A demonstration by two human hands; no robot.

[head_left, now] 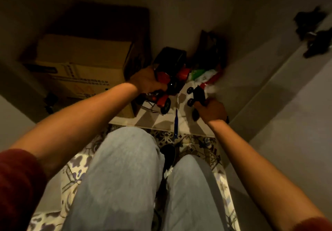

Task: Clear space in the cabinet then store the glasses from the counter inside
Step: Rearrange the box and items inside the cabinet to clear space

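Observation:
I am crouched before a low, dim cabinet. My left hand [150, 81] grips a red and black toy truck [172, 79] with big wheels, tilted at the cabinet's front edge. My right hand [211, 111] is closed on a small black toy car [196, 95] whose wheels stick out to the left. Both toys are just above the pale cabinet floor [161, 122]. No glasses or counter are in view.
A large cardboard box [80, 68] fills the cabinet's left side. Behind the toys lie a dark bag [210, 49] and green, white and red wrappers [203, 77]. A blue stick [176, 124] lies on the front edge. The open cabinet door [280, 79] stands at right. My knees and patterned floor are below.

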